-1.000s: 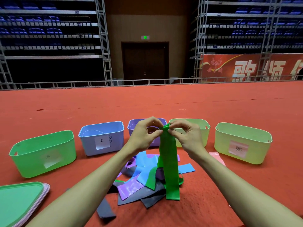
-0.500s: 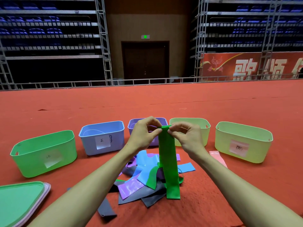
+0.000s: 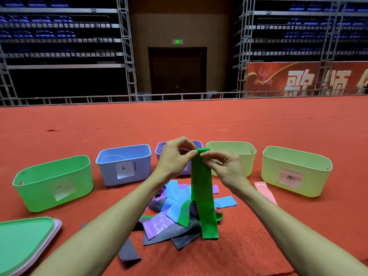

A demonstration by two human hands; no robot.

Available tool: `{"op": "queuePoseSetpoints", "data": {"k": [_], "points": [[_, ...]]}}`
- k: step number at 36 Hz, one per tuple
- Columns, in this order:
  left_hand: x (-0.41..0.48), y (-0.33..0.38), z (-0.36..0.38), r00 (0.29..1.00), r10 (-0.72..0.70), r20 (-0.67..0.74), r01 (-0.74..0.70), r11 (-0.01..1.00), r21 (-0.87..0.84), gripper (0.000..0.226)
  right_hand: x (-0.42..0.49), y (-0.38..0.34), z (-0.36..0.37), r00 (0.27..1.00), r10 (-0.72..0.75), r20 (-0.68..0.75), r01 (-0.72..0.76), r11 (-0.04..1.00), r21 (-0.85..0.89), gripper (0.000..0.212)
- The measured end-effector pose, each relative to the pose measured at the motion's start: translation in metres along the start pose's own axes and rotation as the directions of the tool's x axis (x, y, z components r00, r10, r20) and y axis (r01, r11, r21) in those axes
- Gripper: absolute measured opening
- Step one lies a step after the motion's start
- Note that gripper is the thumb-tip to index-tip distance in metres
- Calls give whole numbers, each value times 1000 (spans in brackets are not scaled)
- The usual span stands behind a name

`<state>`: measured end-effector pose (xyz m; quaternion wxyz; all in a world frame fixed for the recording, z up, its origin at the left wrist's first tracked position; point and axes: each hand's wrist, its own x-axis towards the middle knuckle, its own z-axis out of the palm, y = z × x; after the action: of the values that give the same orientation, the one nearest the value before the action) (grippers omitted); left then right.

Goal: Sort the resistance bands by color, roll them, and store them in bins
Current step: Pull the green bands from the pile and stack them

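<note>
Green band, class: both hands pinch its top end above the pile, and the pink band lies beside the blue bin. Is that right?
One slip: the head view shows the pink band lying beside the rightmost yellow-green bin, not the blue bin. The left hand and right hand do pinch the top end of the green band above the pile.

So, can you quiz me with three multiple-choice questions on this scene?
1. Where does the pink band lie? A inside a bin; B on the carpet beside the rightmost bin; C on a table.
2. How many bins stand in the row? A three; B four; C five.
3. The green band is: A fully rolled; B hanging, its top pinched by the left hand and right hand; C lying flat.
Answers: B, it lies by that bin's base; C, five rims show; B, it dangles from both.
</note>
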<state>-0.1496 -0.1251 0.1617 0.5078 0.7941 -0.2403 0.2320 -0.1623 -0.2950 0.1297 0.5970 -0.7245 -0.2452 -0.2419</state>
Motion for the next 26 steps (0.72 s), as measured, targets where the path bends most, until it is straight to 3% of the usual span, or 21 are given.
{"op": "queuePoseSetpoints", "data": {"k": [5, 9, 14, 26], "points": [[3, 0, 0, 1000, 3, 10, -3, 999, -47, 15, 9, -4, -4, 998, -27, 50, 32, 996, -87, 37], [1, -2, 2, 1000, 21, 15, -19, 996, -92, 15, 22, -9, -8, 988, -133, 85, 148, 965, -217, 19], [-14, -12, 13, 987, -53, 154, 94, 957, -273, 45, 35, -8, -13, 986, -152, 73, 166, 948, -271, 15], [-41, -30, 42, 974, 12, 227, 31, 982, -187, 82, 52, -17, -21, 966, -248, -75, 217, 934, -284, 22]]}}
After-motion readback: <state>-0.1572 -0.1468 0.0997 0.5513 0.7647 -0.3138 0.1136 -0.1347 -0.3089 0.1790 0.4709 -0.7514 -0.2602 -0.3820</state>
